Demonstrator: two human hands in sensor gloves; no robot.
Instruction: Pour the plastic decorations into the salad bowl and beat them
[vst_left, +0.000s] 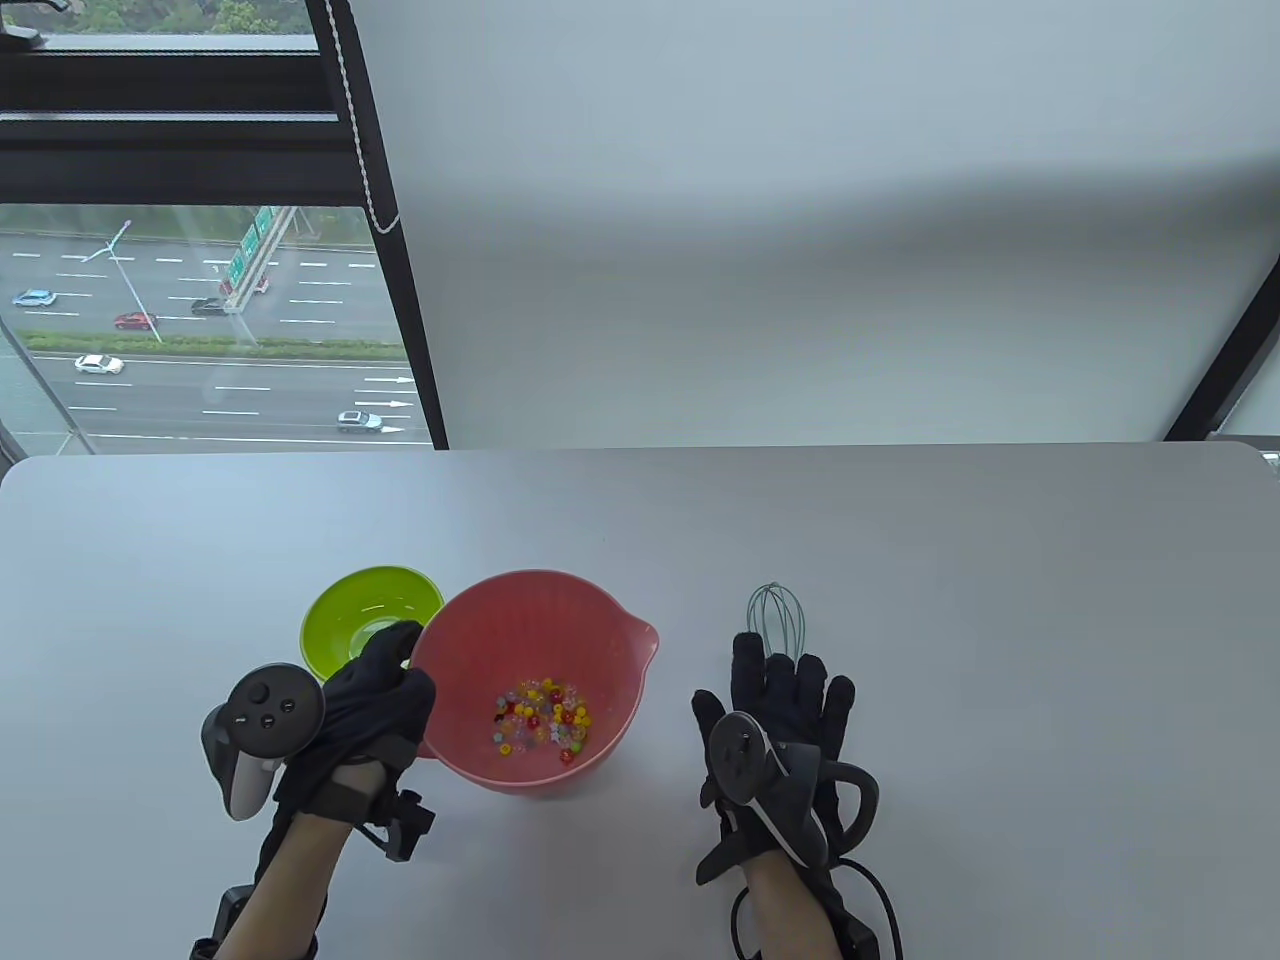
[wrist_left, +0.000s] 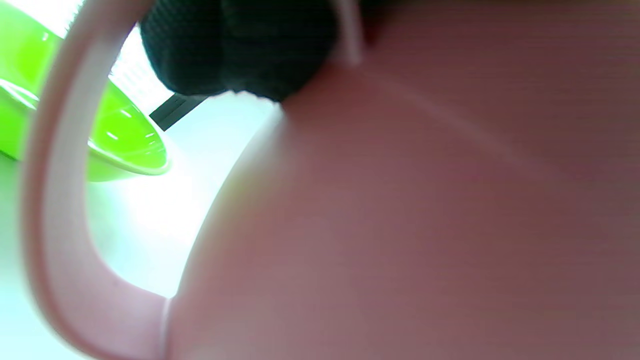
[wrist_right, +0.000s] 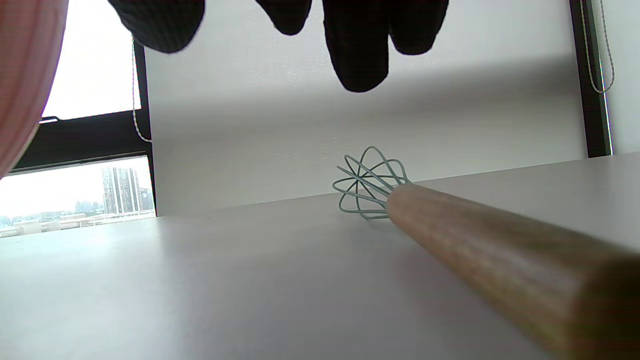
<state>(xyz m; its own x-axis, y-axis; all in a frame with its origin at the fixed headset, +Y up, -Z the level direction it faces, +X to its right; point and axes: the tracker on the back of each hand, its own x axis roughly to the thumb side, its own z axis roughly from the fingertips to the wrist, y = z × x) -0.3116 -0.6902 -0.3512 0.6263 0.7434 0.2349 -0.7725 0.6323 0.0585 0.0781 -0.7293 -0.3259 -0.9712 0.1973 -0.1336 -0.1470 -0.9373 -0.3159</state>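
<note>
The left hand (vst_left: 375, 700) grips the pink salad bowl (vst_left: 530, 680) by its handle, the plastic decorations (vst_left: 540, 720) lying inside. The right hand (vst_left: 785, 710) hovers flat-fingered above the whisk (vst_left: 775, 615) on the tabletop (vst_left: 1000, 620); a green bowl (vst_left: 365, 615) sits beside.

table (vst_left: 900, 520): white | on it: green bowl (vst_left: 360, 612), pink salad bowl (vst_left: 560, 640), whisk (vst_left: 775, 615)

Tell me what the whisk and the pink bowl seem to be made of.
Whisk: its handle looks like bare matte wood, with visible grain; its loops look like thin wire with a pale green coating, possibly silicone. Pink bowl: apparently molded plastic, uniform in colour, with a spout at the rim.
</note>
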